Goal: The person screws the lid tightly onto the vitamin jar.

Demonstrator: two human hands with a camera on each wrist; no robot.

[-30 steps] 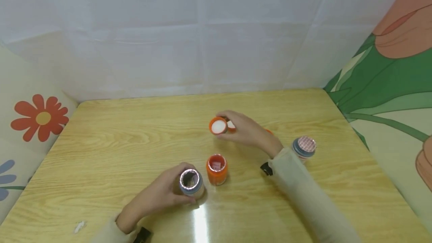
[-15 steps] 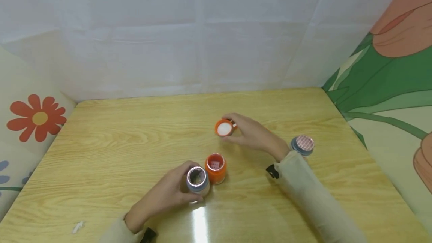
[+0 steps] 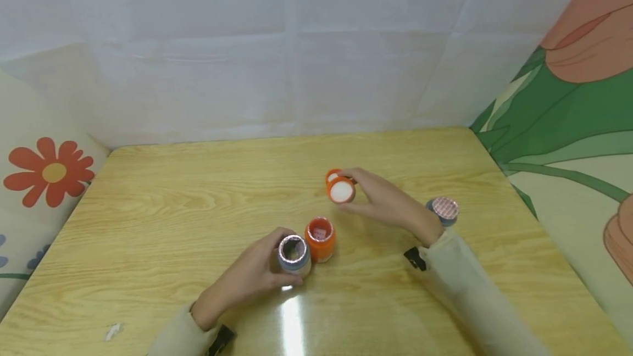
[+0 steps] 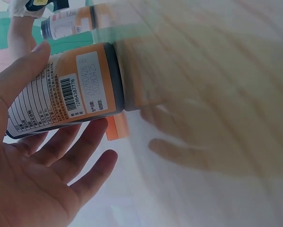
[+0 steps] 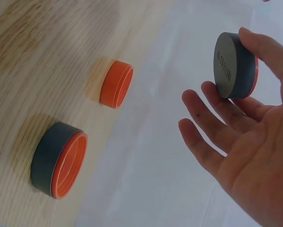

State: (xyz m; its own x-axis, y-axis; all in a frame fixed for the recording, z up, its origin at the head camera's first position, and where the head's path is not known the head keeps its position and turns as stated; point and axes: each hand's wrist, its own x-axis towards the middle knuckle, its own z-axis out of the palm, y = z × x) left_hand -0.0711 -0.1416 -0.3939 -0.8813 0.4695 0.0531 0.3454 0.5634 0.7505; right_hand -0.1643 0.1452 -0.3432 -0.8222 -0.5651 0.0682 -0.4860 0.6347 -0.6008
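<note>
My left hand (image 3: 257, 265) grips an uncapped jar (image 3: 303, 269) with a dark rim and torn foil round its mouth. In the left wrist view its barcode label (image 4: 82, 85) shows, thumb on one side and fingers on the other. Right beside it stands an uncapped orange jar (image 3: 323, 246) with a small pale piece inside. My right hand (image 3: 383, 199) pinches a dark grey lid (image 5: 234, 66) above the table; its white liner faces the head camera. Below that hand, an orange lid (image 5: 117, 84) and another dark grey lid (image 5: 58, 161) rest on the table.
A third jar (image 3: 445, 210), its patterned seal unbroken, stands beyond my right forearm. The wood-grain table (image 3: 188, 196) ends at a white sheet (image 3: 198, 87) behind. A flower-printed panel (image 3: 559, 120) borders the right side.
My left hand has brought its jar rightward, close against the orange jar. The right hand has moved right and slightly nearer with the dark grey lid, showing more of the orange lid behind.
</note>
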